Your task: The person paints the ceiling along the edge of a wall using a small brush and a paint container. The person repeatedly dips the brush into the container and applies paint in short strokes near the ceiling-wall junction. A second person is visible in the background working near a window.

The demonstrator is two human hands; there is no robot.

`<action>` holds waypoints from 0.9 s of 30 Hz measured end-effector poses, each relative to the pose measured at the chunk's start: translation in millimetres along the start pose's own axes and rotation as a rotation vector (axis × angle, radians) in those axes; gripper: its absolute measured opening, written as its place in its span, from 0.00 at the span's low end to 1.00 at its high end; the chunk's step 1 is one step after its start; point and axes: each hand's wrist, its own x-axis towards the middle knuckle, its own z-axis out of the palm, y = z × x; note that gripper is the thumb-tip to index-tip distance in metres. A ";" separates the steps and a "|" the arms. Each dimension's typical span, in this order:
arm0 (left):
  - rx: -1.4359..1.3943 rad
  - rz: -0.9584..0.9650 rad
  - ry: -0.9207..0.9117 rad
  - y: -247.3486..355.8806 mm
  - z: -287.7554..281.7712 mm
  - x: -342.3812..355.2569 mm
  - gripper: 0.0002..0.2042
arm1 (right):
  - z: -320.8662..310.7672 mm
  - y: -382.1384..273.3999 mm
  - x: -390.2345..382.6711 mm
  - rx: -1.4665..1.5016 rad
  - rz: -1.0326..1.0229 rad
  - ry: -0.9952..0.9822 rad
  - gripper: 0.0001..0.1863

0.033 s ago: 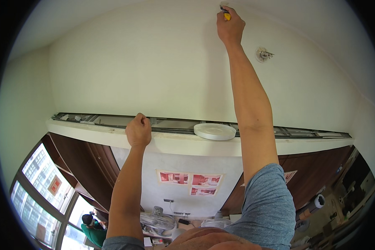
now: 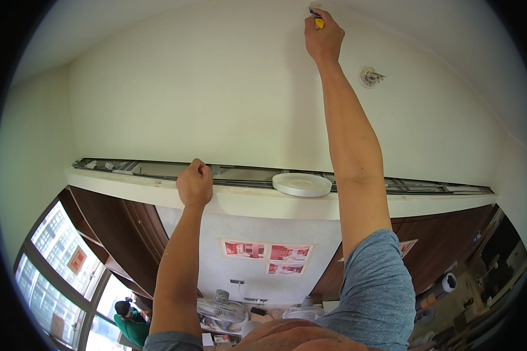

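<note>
My right hand point(image 2: 324, 38) is raised far up to the pale ceiling surface. Its fingers are closed around a small yellow-and-black tool point(image 2: 319, 23), whose exact kind I cannot make out. The tool's dark end lies by a small pale fitting point(image 2: 314, 4) at the top edge. My left hand point(image 2: 195, 184) rests in a curled fist on the long pale ledge point(image 2: 246, 202); anything inside its fingers is hidden. Between my arms, a round white lamp cover point(image 2: 301, 185) lies on that ledge, close to my right forearm.
A round fixture with exposed metal parts point(image 2: 370, 76) sits right of my right wrist. Strips and wires point(image 2: 129, 168) run along the ledge's recess. Below are fans point(image 2: 221, 310), brown cabinets point(image 2: 120, 225), and a person in green point(image 2: 132, 324) by the windows.
</note>
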 end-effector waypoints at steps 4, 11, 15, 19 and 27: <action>-0.010 -0.007 0.001 0.9 1.7 0.0 0.09 | 2.9 2.0 0.1 -0.003 -0.003 0.003 0.17; -0.005 -0.004 0.000 -1.5 1.0 0.1 0.09 | 6.1 -3.2 -0.6 -0.015 -0.013 -0.004 0.18; -0.016 -0.006 -0.013 1.3 -0.5 -0.4 0.10 | 8.1 2.0 1.0 -0.023 -0.034 0.004 0.18; -0.013 -0.006 -0.015 0.4 -0.2 0.1 0.10 | 9.5 0.4 1.0 -0.018 -0.032 -0.005 0.18; -0.013 -0.015 -0.011 0.2 -0.2 -0.2 0.10 | 9.2 -12.3 -2.7 0.008 0.029 -0.049 0.18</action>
